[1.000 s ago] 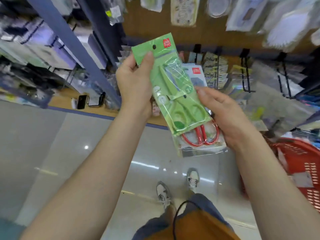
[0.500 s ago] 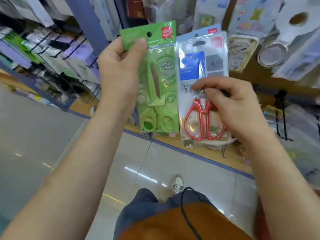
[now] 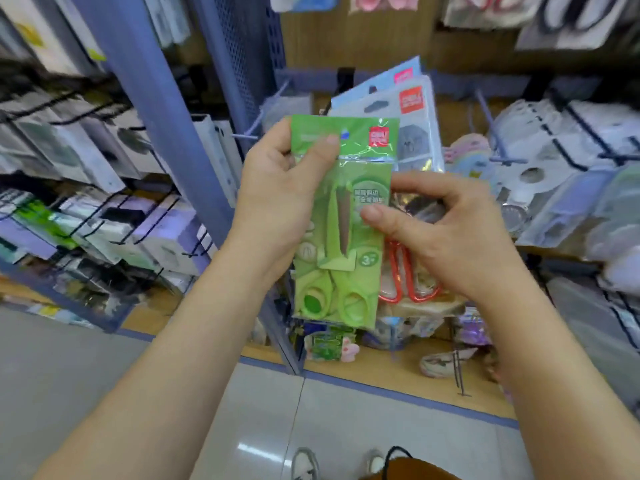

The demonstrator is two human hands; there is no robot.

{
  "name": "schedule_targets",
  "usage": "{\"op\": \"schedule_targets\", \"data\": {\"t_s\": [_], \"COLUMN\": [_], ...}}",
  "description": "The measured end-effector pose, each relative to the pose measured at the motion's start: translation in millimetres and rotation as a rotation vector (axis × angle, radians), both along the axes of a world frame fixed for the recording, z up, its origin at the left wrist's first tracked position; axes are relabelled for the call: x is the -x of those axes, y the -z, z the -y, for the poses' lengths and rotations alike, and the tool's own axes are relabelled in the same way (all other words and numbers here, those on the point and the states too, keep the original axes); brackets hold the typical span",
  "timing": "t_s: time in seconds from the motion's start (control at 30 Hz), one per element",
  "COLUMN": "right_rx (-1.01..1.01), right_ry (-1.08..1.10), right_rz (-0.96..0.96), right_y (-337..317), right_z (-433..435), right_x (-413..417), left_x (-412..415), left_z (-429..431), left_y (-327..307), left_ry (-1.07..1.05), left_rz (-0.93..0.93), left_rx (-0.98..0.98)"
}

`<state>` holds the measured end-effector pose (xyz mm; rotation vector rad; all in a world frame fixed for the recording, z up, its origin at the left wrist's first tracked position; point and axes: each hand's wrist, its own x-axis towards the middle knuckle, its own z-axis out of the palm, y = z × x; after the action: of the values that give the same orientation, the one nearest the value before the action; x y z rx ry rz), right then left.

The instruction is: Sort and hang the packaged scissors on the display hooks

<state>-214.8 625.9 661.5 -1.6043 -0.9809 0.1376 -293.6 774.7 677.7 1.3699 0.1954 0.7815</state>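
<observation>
Sorting underway, neither pack hung yet: left grip [image 3: 277, 202] pinches the green scissors pack [image 3: 343, 244] dead centre; right grip [image 3: 446, 233] clasps the red scissors pack [image 3: 412, 109] behind, toward 3 o'clock. Hook [image 3: 247, 135] waits at 10 o'clock.

Blue metal upright [image 3: 152, 109] left of centre; boxed goods [image 3: 104, 157] racked far left, pale plastic packs [image 3: 540, 174] far right; wooden base ledge [image 3: 398, 375] beyond near grey tiled floor [image 3: 69, 375].

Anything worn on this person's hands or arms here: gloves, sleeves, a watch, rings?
Nothing shows. The left hand and the right hand are bare, ungloved, with no ring or watch visible. Both forearms are uncovered to the frame edge; no sleeve is in view.
</observation>
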Motion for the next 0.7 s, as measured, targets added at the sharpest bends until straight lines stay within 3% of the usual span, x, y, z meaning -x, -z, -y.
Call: {"op": "schedule_targets", "data": {"t_s": [0.13,0.27,0.47,0.6,0.7], "right_rx": [-0.045,-0.025,-0.094,-0.109,-0.068], "right_ry": [-0.047,0.122,0.098,-0.080,-0.060], "right_rz": [0.118,0.270,0.142,0.017,0.065], "right_y": [-23.8,-42.3,-74.1,-94.6,-102.9], "right_z": [-6.3,-8.5,-16.2,-18.2,-23.1], "right_x": [-8.7,-19.9,-34.9,-44.1,-52.9], "left_x": [-8.4,-24.9,-55.3,-70.8,-82.1], "left_z": [-3.9,-11.3,-11.1,-22.0,-33.2], "left_y": [-29.2,-65.1,-104.8,-126.9,-141.0], "left_ry": [0.132,0.184,0.150,0.067,0.036], "left_rz": [0.105,0.108,0.180,0.199,0.196], "left_rx": [-0.011,-0.048,-0.108,-0.121,-0.075]}}
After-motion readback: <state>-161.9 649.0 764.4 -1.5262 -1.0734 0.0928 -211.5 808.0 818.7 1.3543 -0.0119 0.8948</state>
